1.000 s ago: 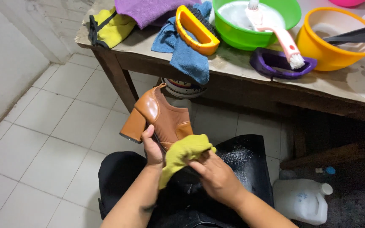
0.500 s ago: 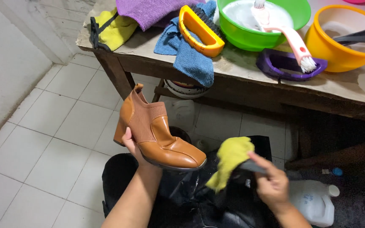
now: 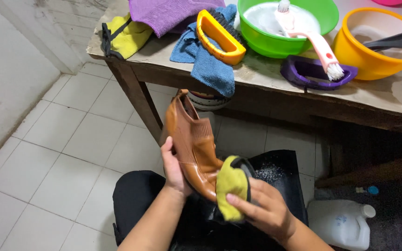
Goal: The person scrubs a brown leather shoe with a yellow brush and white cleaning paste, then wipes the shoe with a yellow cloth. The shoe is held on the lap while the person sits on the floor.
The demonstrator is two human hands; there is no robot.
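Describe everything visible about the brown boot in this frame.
The brown ankle boot looks like smooth tan leather with a ribbed elastic side panel and a pull tab at the back. It is held above the lap, opening toward the table, toe down. The left hand grips its sole side; the right hand presses a yellow-green cloth against its toe. The heel is hidden.

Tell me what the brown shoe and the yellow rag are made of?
The brown shoe, held by the left hand, looks like smooth leather or a leather look-alike: it shines. Its ribbed side panel looks like stretchy knit fabric. The yellow rag, pressed on the toe by the right hand, looks like soft, fuzzy cloth, perhaps microfibre: it is matte and folds limply.
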